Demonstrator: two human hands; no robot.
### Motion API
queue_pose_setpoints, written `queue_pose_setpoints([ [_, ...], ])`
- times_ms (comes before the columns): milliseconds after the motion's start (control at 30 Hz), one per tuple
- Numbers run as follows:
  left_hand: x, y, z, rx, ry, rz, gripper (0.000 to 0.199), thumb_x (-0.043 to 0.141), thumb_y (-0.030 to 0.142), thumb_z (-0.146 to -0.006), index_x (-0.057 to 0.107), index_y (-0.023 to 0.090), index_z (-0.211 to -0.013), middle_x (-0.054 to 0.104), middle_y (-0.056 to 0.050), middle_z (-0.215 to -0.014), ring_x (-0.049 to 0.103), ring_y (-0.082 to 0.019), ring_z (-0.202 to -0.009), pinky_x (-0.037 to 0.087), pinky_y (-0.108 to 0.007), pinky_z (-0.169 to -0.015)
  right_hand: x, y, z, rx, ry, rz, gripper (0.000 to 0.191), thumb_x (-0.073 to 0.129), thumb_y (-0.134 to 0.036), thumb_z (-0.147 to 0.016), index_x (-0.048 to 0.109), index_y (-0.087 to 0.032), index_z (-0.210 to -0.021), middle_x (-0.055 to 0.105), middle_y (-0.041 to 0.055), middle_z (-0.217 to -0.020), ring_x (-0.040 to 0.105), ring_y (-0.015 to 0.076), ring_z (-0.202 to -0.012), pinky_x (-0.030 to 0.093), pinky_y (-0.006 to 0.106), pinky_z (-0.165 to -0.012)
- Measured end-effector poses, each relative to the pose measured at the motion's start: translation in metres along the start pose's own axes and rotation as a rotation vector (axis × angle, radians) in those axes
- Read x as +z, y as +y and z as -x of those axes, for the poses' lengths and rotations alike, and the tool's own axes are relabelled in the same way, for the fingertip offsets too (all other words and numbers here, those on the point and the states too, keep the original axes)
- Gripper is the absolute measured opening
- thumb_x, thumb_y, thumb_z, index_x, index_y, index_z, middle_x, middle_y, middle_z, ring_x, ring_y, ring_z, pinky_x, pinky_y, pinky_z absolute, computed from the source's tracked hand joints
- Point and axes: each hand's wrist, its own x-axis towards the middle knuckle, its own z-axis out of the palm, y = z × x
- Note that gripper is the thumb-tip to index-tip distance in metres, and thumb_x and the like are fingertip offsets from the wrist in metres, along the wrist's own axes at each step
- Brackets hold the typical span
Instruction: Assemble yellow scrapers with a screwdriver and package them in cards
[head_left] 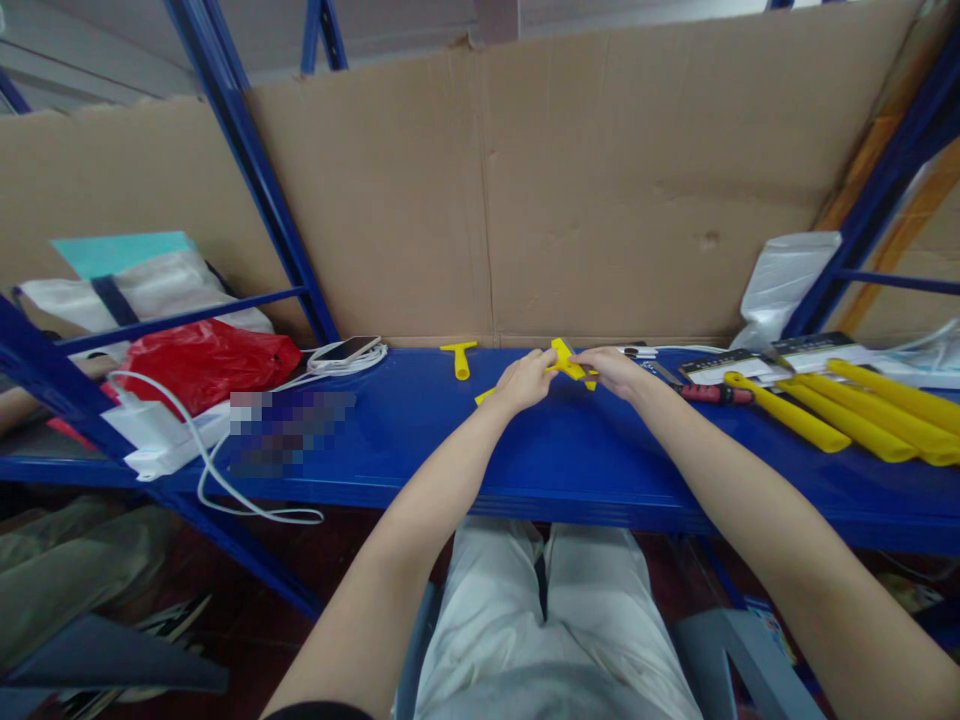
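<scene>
My left hand (pixel 527 381) is closed around a yellow plastic scraper-like tool (pixel 566 360). The tool's wide head sticks out past my fingers on the right, and a yellow end shows on the other side of the hand. Close against that head is my right hand (pixel 611 371), its fingers pinched together. A small dark piece seems to lie at those fingertips, too small to name. Left of both hands, a yellow T-shaped piece (pixel 460 362) lies by itself on the blue shelf top (pixel 420 430).
Several long yellow handles (pixel 862 415) lie at the right, beside a red-and-black hand tool (pixel 716 394) and flat packages. To the left are a phone (pixel 352 349), white cables, a power strip (pixel 176 450) and a red bag (pixel 210 365). Cardboard (pixel 600 190) walls the back.
</scene>
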Motion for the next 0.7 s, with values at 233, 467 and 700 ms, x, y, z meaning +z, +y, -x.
queue_pose_setpoints([
  [233, 0.0028, -0.0021, 0.0003, 0.001, -0.012, 0.016, 0.036, 0.051, 0.022, -0.091, 0.060, 0.023, -0.126, 0.065, -0.008, -0.120, 0.061, -0.020, -0.111, 0.047, -0.032, -0.096, 0.0001, 0.0011, 0.0027, 0.085, -0.050, -0.044, 0.024, 0.057, -0.002, -0.081, 0.061, -0.013, -0.061, 0.057, 0.0012, -0.050, 0.050, 0.0087, -0.052, 0.041, 0.020, -0.054],
  [467, 0.0006, 0.0011, -0.0003, 0.013, -0.063, 0.000, 0.034, 0.052, 0.025, -0.091, 0.065, 0.026, -0.123, 0.067, -0.007, -0.111, 0.063, -0.021, -0.103, 0.049, -0.031, -0.091, -0.0022, 0.0032, 0.0002, 0.141, -0.091, -0.073, 0.018, 0.059, -0.003, -0.082, 0.063, -0.011, -0.067, 0.062, 0.0031, -0.054, 0.054, 0.0095, -0.052, 0.044, 0.020, -0.057],
  [700, 0.0011, -0.0002, -0.0006, 0.011, -0.069, 0.005, 0.034, 0.052, 0.025, -0.091, 0.065, 0.024, -0.122, 0.066, -0.007, -0.113, 0.063, -0.021, -0.105, 0.048, -0.032, -0.092, -0.0033, 0.0093, -0.0055, 0.144, -0.099, -0.095, 0.012, 0.058, -0.004, -0.083, 0.066, -0.011, -0.076, 0.063, 0.0027, -0.055, 0.055, 0.0098, -0.053, 0.045, 0.020, -0.058],
])
